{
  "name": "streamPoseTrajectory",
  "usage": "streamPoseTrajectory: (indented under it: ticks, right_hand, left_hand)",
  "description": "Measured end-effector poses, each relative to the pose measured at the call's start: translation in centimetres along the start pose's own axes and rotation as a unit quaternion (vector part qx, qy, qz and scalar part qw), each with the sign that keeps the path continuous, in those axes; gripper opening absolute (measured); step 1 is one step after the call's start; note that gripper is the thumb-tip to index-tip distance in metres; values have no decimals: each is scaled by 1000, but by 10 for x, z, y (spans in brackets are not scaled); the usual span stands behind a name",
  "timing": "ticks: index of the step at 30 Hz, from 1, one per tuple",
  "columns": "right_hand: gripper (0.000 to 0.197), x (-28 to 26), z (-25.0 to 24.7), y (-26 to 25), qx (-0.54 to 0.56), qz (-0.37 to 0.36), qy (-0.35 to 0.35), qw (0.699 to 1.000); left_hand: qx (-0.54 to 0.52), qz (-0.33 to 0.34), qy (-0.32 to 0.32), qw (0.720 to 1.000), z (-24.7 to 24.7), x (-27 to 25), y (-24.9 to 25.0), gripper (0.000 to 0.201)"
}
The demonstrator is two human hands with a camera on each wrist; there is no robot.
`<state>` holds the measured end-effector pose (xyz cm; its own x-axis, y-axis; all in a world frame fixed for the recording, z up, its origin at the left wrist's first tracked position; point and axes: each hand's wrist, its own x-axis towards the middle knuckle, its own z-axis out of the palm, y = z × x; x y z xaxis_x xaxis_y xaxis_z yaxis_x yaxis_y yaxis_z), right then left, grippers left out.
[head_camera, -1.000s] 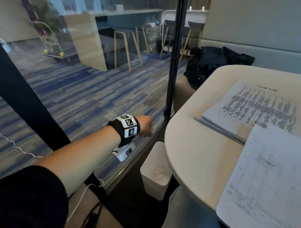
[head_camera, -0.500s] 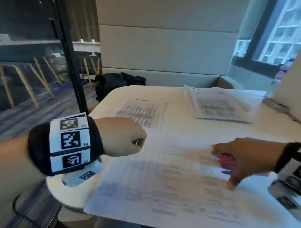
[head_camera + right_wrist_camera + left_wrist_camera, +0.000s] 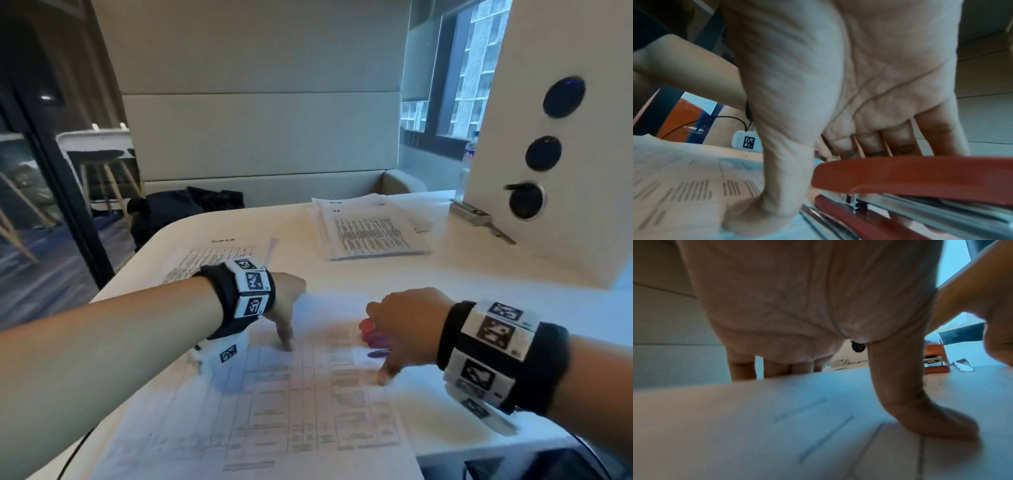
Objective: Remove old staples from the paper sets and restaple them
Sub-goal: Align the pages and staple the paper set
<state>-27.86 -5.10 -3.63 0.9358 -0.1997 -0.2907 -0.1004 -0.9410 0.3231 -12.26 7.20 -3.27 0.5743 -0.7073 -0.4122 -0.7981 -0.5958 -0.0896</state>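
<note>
A printed paper set (image 3: 274,404) lies at the table's near edge. My left hand (image 3: 286,318) presses down on its upper left part. In the left wrist view the thumb (image 3: 920,415) and straight fingers (image 3: 742,369) touch the sheet (image 3: 777,426). My right hand (image 3: 394,329) arches over a red stapler (image 3: 371,334) standing on the same set. Its fingers drape over the stapler's top arm (image 3: 920,178), with the tips hidden, and its thumb (image 3: 777,203) pushes on the paper (image 3: 674,186). The stapler (image 3: 935,356) also shows past my left thumb.
A second paper set (image 3: 219,260) lies behind my left wrist and a thicker stack (image 3: 370,229) sits further back. A white panel (image 3: 548,212) with round black holes stands at the right, with a grey metal piece (image 3: 479,219) at its foot. A black bag (image 3: 185,209) rests on the bench.
My left hand, a fist near the glass over a white bin one second ago, has swung back to the table and now presses the front paper set. The right hand stays on the stapler.
</note>
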Motion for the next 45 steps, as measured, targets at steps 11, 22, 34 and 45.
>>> streamPoseTrajectory:
  ticks: [11, 22, 34, 45]
  right_hand:
    - [33, -2, 2, 44, -8, 79, 2, 997]
    - [40, 12, -40, 47, 682, -67, 279, 673]
    - [4, 16, -82, 27, 709, -61, 532, 459]
    - [18, 16, -71, 10, 730, -72, 463, 497]
  left_hand:
    - [-183, -8, 248, 951, -35, -36, -59, 20]
    - [-575, 76, 476, 661, -37, -72, -83, 24]
    - [-602, 170, 540, 563, -36, -64, -63, 25]
    - [-646, 206, 509, 530, -19, -63, -41, 43]
